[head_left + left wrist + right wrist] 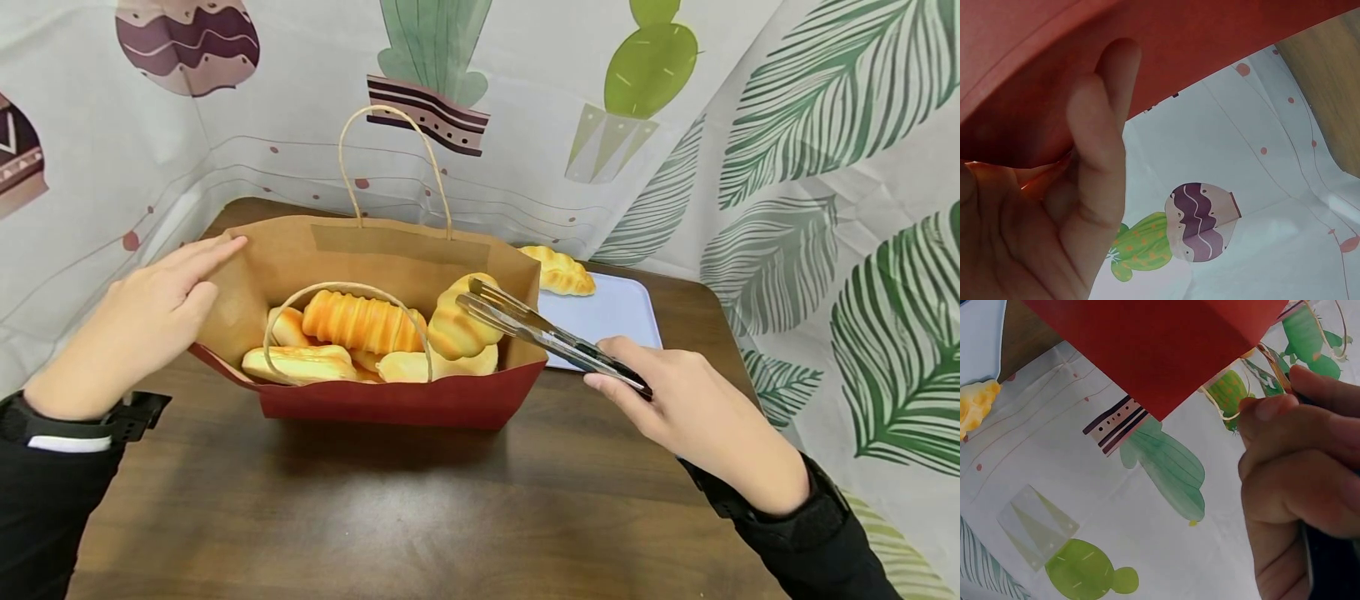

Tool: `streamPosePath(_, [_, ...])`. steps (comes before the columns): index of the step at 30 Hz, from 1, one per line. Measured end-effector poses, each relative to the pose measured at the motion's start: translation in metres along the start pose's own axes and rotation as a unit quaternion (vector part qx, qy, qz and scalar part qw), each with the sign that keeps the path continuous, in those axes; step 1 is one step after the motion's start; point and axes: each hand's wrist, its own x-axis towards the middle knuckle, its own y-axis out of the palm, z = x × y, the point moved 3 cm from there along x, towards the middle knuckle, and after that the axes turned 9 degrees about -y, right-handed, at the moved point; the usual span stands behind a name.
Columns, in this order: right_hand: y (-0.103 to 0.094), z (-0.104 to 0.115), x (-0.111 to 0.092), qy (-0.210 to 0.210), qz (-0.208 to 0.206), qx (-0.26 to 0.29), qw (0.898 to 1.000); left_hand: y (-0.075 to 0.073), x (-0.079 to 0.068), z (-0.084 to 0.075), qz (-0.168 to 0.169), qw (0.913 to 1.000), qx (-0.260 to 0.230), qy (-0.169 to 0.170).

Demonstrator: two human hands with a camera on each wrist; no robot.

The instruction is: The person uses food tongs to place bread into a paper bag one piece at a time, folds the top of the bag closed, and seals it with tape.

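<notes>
A paper bag [397,406], red outside and brown inside, stands wide at the mouth on the table, with cord handles. My left hand [150,308] holds its left rim, and in the left wrist view the fingers [1100,137] lie against the red outside. Curled around metal tongs [536,327] is my right hand [690,404]. The tong tips are at a ridged bread roll [459,323] inside the bag's right end. Below and beside it lie a spiral bread [365,323], a long pale roll [300,364] and other breads, partly hidden by the front wall.
Behind the bag's right side a pale blue tray [611,308] carries a golden twisted bread [558,272]. The bag hides part of both. A wooden table [360,517] spreads in front, and patterned cloth [525,100] hangs behind and at the sides.
</notes>
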Motion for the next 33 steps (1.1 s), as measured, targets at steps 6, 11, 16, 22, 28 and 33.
streamPosePath(6, [-0.003, 0.001, 0.0, 0.039, 0.016, 0.002, 0.999, 0.0, 0.0, 0.0, 0.001, 1.0, 0.003, 0.002])
streamPosePath(11, [-0.007, 0.001, 0.0, 0.043, -0.003, 0.0, 0.999, -0.001, 0.0, 0.0, 0.001, 1.0, 0.002, 0.003])
streamPosePath(16, [-0.008, -0.005, -0.002, 0.053, -0.014, 0.0, 0.998, 0.0, 0.0, 0.0, 0.002, 1.0, 0.003, 0.002])
streamPosePath(22, [-0.007, -0.032, -0.005, 0.112, -0.019, -0.009, 0.994, 0.0, 0.0, 0.001, 0.001, 1.0, 0.0, 0.001])
streamPosePath(28, [0.005, -0.069, -0.012, 0.215, 0.012, 0.037, 0.976, 0.0, 0.001, 0.001, 0.006, 1.0, 0.001, -0.004])
streamPosePath(33, [0.026, -0.095, -0.02, 0.281, 0.033, 0.108, 0.953, 0.0, 0.0, 0.002, 0.005, 1.0, -0.003, -0.005])
